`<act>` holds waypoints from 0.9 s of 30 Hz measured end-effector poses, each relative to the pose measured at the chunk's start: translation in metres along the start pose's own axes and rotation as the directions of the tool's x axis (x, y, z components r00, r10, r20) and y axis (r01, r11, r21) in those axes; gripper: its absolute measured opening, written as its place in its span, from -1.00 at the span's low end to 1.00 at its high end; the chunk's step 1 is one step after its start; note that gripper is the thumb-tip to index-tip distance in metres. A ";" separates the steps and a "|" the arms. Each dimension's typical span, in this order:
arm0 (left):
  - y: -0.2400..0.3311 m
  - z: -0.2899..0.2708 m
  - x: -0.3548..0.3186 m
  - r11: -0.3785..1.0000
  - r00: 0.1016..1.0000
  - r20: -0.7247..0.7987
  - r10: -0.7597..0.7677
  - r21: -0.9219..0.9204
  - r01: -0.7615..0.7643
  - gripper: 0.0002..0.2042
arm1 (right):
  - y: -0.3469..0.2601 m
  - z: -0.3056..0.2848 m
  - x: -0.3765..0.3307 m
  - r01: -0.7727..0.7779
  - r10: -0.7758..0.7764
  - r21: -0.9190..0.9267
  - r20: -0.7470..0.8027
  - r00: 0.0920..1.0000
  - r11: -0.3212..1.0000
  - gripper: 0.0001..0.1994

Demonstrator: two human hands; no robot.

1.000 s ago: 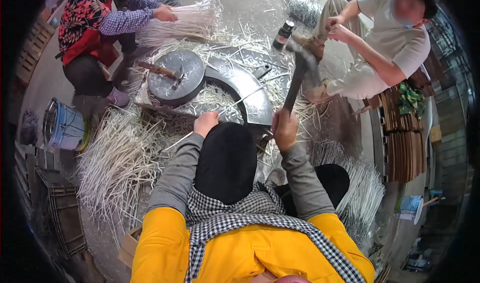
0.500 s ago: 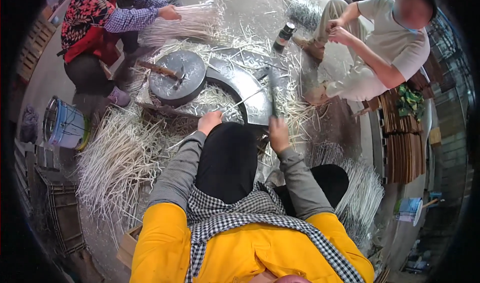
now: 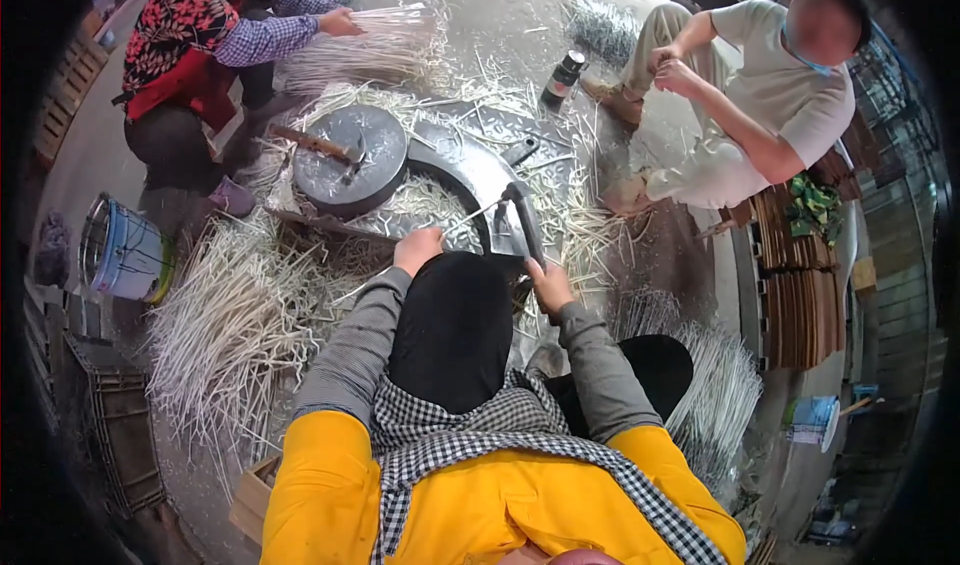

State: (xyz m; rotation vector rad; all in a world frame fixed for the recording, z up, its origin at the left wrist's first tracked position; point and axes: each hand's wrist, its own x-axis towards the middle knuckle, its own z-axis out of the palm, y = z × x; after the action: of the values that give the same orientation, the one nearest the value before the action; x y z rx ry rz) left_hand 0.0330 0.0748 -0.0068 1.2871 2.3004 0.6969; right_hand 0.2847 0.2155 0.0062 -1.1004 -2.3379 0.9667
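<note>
My left hand [image 3: 418, 249] is closed on a thin pale rod [image 3: 468, 215], holding it slantwise over the curved metal block [image 3: 462, 152]. My right hand [image 3: 551, 287] grips a hammer [image 3: 527, 227] by the lower end of its handle. The hammer's head is down at the rod's far end, over the block; whether they touch I cannot tell. Left of the curved part stands a round metal block [image 3: 325, 185], and a second hammer [image 3: 315, 142] with a wooden handle lies on it. Loose pale rods are scattered around both blocks.
A big heap of pale rods [image 3: 230, 330] lies to the left, another bundle [image 3: 715, 385] to the right. Two people sit across from me; one holds a rod bundle [image 3: 375, 40]. A dark bottle [image 3: 562, 80], a bucket [image 3: 128, 250] and stacked brown boards [image 3: 800, 315] stand around.
The hammer in my right hand has swung down from a raised, blurred position to the rod on the block. My left hand keeps its hold on the rod.
</note>
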 end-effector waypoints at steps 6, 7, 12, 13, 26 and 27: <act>-0.016 -0.010 -0.001 1.000 1.000 0.003 -0.003 0.024 0.003 -0.77 | -0.124 -0.042 0.001 -0.141 0.134 0.548 0.053 0.989 0.825 -0.57; -0.014 -0.009 -0.001 1.000 1.000 -0.001 -0.014 0.018 0.014 -0.77 | -0.130 -0.046 0.002 -0.001 0.055 0.622 -0.068 0.996 0.783 -0.57; 0.002 -0.006 0.003 1.000 1.000 -0.008 -0.009 0.012 0.009 -0.77 | -0.040 -0.008 -0.006 0.314 -0.298 -0.016 -0.358 0.885 0.949 -0.54; -0.001 -0.006 0.006 1.000 1.000 -0.010 -0.010 0.016 0.010 -0.77 | -0.036 -0.007 -0.007 0.060 -0.034 0.146 -0.176 0.984 0.987 -0.55; 0.028 0.002 0.025 0.999 0.999 -0.005 0.044 0.009 -0.044 -0.78 | 0.033 0.004 0.003 0.276 -0.275 -0.014 -0.157 0.948 0.961 -0.55; 0.013 0.001 0.020 0.999 0.999 -0.019 0.035 0.014 -0.034 -0.78 | 0.008 0.005 0.002 0.108 -0.105 0.120 -0.034 0.994 0.987 -0.55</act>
State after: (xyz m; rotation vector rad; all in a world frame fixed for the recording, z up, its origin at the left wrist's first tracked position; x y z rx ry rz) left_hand 0.0326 0.0977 -0.0020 1.3348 2.3075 0.7094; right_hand 0.2848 0.2184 -0.0033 -0.9260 -2.2578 1.0329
